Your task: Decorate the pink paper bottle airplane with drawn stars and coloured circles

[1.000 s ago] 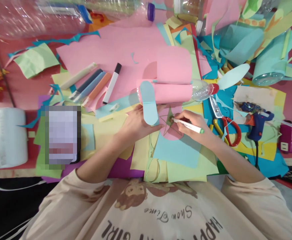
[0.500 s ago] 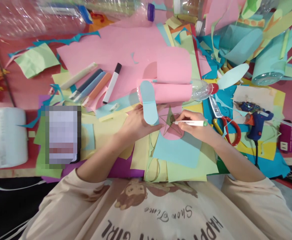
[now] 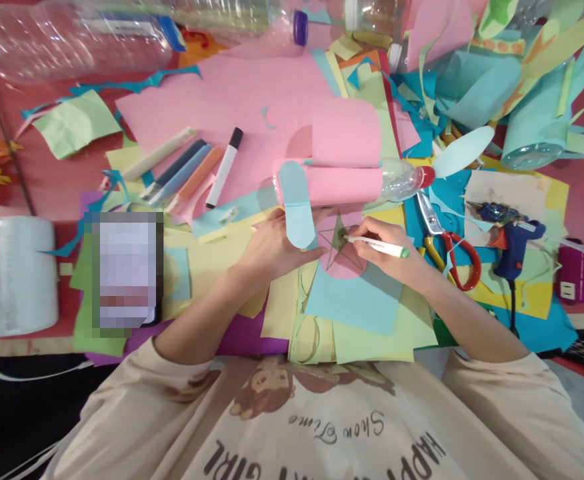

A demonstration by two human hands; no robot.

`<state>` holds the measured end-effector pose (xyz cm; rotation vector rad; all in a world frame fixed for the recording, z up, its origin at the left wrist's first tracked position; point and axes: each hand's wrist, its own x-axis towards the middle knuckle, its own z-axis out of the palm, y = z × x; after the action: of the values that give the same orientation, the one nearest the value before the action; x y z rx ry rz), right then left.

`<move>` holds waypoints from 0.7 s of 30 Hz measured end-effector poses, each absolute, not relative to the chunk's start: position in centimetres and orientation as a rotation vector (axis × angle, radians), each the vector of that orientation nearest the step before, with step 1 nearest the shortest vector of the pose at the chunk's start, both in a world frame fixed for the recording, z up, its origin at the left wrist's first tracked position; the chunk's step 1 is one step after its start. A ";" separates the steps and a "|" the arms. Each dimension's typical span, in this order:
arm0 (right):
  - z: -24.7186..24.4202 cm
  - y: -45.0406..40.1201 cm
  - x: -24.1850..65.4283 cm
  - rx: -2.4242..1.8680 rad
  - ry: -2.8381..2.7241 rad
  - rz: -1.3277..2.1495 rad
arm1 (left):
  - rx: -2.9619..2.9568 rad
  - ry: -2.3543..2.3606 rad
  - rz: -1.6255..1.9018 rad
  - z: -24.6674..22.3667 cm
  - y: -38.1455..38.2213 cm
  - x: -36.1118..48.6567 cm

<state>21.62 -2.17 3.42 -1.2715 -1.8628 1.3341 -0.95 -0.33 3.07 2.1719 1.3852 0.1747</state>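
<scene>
My right hand (image 3: 385, 250) is closed round a white marker (image 3: 379, 247) with a green end. The marker's tip touches a star drawn on a pink paper circle (image 3: 335, 267), whose upper part is coloured dark green. My left hand (image 3: 272, 247) lies flat at the circle's left, its thumb stretched to the edge; a light blue paper strip (image 3: 299, 217) hides some fingers. That strip is attached to a plastic bottle (image 3: 397, 180) wrapped in pink paper, with a red cap and a pale blue paper blade. Under the circle lies a light blue sheet (image 3: 355, 303).
Scissors (image 3: 462, 260) and a blue glue gun (image 3: 515, 250) lie to the right. Several markers (image 3: 182, 173) rest at the left beyond a phone (image 3: 129, 273). Clear plastic bottles (image 3: 67, 40) line the back, and paper scraps cover much of the table.
The marker has tilted, its green end now lower, and its tip has shifted slightly up on the star. My left hand stays in place.
</scene>
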 end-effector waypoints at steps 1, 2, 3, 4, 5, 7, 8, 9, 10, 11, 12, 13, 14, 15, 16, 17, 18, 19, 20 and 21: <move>3.4 -2.2 21.6 -1.273 -1.862 1.331 | 2.173 1.386 0.183 3.0 -0.3 -1.0; 3.3 -2.2 21.6 -1.277 -1.859 1.327 | 2.174 1.388 0.188 3.0 -0.3 -1.0; 3.3 -2.2 21.6 -1.278 -1.857 1.319 | 2.175 1.387 0.187 2.9 -0.3 -1.0; 3.3 -2.2 21.7 -1.279 -1.858 1.308 | 2.179 1.384 0.185 2.9 -0.3 -1.0; 3.3 -2.2 21.7 -1.279 -1.862 1.301 | 2.182 1.379 0.182 2.9 -0.3 -1.0; 3.4 -2.2 21.8 -1.266 -1.875 1.312 | 2.185 1.377 0.181 2.8 -0.3 -1.0; 3.4 -2.2 21.8 -1.255 -1.878 1.326 | 2.186 1.382 0.183 2.8 -0.3 -1.0; 3.5 -2.1 21.9 -1.248 -1.874 1.336 | 2.188 1.388 0.187 2.7 -0.3 -1.0; 3.5 -2.1 21.9 -1.243 -1.868 1.341 | 2.194 1.391 0.192 2.7 -0.3 -1.0; 3.5 -2.1 21.9 -1.239 -1.862 1.342 | 2.201 1.391 0.197 2.6 -0.3 -1.0; 3.5 -2.1 22.0 -1.235 -1.859 1.350 | 2.210 1.386 0.204 2.6 -0.4 -1.0; 3.5 -2.1 22.0 -1.230 -1.861 1.368 | 2.217 1.378 0.211 2.6 -0.4 -1.0; 3.5 -2.1 22.0 -1.225 -1.863 1.391 | 2.224 1.372 0.218 2.6 -0.4 -1.0; 3.5 -2.1 22.1 -1.224 -1.861 1.409 | 2.228 1.366 0.223 2.6 -0.4 -1.0; 3.4 -2.1 22.1 -1.226 -1.855 1.419 | 2.231 1.361 0.225 2.7 -0.4 -1.0; 3.4 -2.1 22.2 -1.229 -1.846 1.416 | 2.233 1.356 0.225 2.8 -0.4 -1.0; 3.3 -2.1 22.2 -1.230 -1.842 1.412 | 2.235 1.351 0.223 2.9 -0.4 -1.0; 3.3 -2.1 22.2 -1.227 -1.842 1.412 | 2.236 1.345 0.221 3.0 -0.4 -1.0; 3.3 -2.1 22.2 -1.222 -1.846 1.421 | 2.238 1.337 0.220 3.1 -0.4 -1.0; 3.3 -2.1 22.2 -1.223 -1.849 1.433 | 2.239 1.331 0.222 3.2 -0.4 -1.0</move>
<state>22.19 -2.06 3.35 -1.2228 -1.8488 1.4329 -1.02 -0.44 3.16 2.2391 1.3307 0.2219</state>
